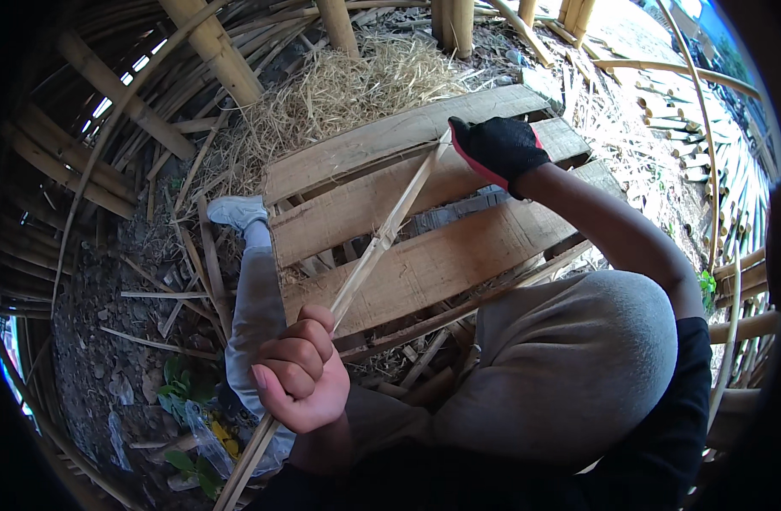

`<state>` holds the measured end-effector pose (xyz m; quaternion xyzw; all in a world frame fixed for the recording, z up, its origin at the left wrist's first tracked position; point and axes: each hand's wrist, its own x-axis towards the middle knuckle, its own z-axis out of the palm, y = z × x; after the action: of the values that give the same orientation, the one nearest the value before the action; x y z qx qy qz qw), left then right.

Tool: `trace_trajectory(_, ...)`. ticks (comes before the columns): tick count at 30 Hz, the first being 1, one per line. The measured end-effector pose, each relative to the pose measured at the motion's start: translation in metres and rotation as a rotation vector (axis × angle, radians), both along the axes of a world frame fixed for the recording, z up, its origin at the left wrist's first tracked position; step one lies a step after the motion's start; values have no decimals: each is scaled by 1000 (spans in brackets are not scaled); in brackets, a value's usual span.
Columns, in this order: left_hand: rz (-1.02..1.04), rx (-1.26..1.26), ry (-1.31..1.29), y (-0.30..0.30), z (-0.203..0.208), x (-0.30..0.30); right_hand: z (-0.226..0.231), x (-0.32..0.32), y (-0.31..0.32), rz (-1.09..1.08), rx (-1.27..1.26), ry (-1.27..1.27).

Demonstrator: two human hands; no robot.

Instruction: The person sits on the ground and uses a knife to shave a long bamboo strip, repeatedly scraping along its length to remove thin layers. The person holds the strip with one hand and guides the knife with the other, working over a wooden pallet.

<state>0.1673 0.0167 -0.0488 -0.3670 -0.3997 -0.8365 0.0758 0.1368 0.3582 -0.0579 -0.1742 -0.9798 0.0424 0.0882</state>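
Observation:
A long, pale bamboo strip (381, 244) runs slantwise from the lower left up to the far right, with a node about midway. My bare left hand (303, 372) is closed in a fist around its near part, and the tail of the strip sticks out below the fist. At the far end, my right hand (499, 152), in a black glove with red edging, closes on the strip's tip. The glove hides most of those fingers and anything else inside them. Beneath the strip lies a slatted wooden platform (407, 273) of several broad boards with gaps between.
A heap of bamboo shavings (356, 89) lies beyond the platform. Bamboo posts (213, 51) rise at the far left. Many cut bamboo poles (693, 140) are laid out at the right. My bent knee (591, 341) is beside the platform; my white shoe (237, 210) rests at its left edge.

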Motion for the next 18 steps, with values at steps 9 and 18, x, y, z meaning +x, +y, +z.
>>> trace_trajectory(9, -18, -29, 17, -1, 2, 0, 19, -6, 36, -154, 90, -128)
trace_trajectory(18, 29, -24, 6, -3, -1, -1, 51, 30, -10, -181, -30, -65)
